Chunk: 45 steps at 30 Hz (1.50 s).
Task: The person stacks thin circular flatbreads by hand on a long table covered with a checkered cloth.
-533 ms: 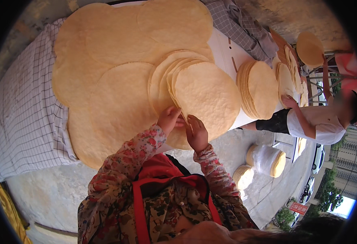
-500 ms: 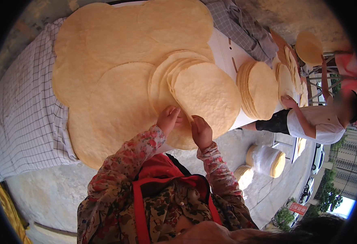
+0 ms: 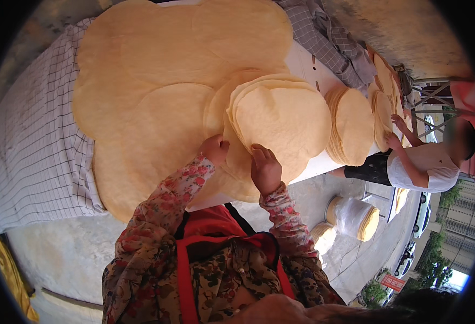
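Right hand (image 3: pixel 265 170) opened, touching flatbread stack (image 3: pixel 281 121) edge.

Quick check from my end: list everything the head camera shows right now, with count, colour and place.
flatbread stack: one, pale tan, table centre, under both hands
spread flatbreads: several overlapping, tan, left and far side of table
checked cloth: one, white with dark lines, under the spread flatbreads
second stack: one, tan, right of the first
wrapped stacks: two or so, in clear film, on ground at right
co-worker: one, white top, far right
left hand: on near edge of flatbread stack
right hand: flat on flatbread stack
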Each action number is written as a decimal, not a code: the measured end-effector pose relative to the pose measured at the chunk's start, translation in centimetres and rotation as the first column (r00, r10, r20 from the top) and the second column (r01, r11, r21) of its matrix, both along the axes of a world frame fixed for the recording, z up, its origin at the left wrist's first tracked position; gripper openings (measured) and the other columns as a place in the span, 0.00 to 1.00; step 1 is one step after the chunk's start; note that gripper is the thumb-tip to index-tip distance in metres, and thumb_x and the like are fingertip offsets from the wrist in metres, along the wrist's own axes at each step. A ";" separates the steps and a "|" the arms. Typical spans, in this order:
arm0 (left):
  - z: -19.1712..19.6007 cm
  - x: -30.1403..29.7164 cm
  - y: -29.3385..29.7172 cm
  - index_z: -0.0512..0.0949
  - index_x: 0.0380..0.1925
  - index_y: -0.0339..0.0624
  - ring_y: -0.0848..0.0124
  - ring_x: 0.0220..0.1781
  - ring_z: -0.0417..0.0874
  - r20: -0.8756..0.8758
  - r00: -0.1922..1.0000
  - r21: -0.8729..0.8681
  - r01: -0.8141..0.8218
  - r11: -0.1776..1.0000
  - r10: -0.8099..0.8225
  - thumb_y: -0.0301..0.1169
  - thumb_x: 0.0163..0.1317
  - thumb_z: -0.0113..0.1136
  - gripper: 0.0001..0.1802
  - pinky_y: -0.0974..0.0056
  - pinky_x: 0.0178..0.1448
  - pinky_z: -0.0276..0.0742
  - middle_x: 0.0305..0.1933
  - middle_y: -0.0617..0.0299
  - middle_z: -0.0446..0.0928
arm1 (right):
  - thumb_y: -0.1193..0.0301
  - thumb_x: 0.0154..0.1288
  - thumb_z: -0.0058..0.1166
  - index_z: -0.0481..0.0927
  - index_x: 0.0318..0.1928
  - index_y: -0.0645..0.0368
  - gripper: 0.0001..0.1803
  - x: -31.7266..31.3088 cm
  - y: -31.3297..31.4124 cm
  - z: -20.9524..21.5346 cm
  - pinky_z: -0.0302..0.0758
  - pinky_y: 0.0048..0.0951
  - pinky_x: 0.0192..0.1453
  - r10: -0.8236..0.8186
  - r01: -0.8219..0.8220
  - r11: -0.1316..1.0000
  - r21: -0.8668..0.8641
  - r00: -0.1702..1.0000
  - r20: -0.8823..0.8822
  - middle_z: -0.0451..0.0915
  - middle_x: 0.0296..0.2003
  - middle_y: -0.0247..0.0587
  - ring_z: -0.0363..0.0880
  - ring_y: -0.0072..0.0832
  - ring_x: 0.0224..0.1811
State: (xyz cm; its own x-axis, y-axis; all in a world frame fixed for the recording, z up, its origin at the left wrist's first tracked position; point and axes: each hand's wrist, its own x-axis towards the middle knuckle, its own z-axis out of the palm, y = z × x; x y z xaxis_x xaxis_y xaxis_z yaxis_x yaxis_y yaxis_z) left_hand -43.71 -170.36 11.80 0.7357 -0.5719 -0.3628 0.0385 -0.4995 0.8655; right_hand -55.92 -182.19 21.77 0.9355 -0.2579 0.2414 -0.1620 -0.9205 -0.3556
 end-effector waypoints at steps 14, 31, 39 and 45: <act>0.7 2.3 0.4 0.73 0.39 0.40 0.65 0.37 0.78 0.257 0.810 -0.410 -0.403 0.819 0.527 0.28 0.51 0.62 0.15 0.64 0.40 0.76 0.35 0.57 0.74 | 0.83 0.61 0.44 0.76 0.43 0.69 0.11 -0.7 -6.8 15.8 0.72 0.24 0.35 -0.306 0.211 0.880 0.425 0.937 0.170 0.79 0.32 0.45 0.76 0.24 0.30; 0.7 4.4 1.7 0.75 0.28 0.35 0.59 0.28 0.81 0.079 0.996 0.055 0.036 0.998 -0.041 0.37 0.59 0.52 0.14 0.58 0.36 0.78 0.28 0.53 0.78 | 0.79 0.49 0.53 0.74 0.38 0.62 0.12 3.6 2.3 -2.8 0.75 0.41 0.39 0.007 -0.012 0.997 0.071 0.997 0.083 0.77 0.39 0.46 0.75 0.46 0.37; 4.5 0.2 -0.1 0.69 0.47 0.38 0.62 0.40 0.81 -0.755 0.648 -0.303 -0.478 0.825 0.097 0.37 0.65 0.50 0.16 0.56 0.43 0.81 0.40 0.55 0.76 | 0.74 0.56 0.54 0.74 0.44 0.63 0.14 0.7 2.0 -3.2 0.76 0.40 0.44 -0.031 0.022 0.996 0.090 0.994 0.107 0.77 0.42 0.52 0.77 0.48 0.41; -1.6 1.8 2.0 0.73 0.39 0.36 0.65 0.39 0.79 -0.025 0.892 -0.471 -0.408 0.782 0.450 0.29 0.55 0.60 0.13 0.65 0.41 0.77 0.37 0.52 0.73 | 0.81 0.59 0.49 0.75 0.39 0.67 0.07 0.5 -7.8 12.0 0.70 0.28 0.31 -0.212 0.169 0.939 0.300 0.970 0.116 0.75 0.27 0.51 0.75 0.35 0.26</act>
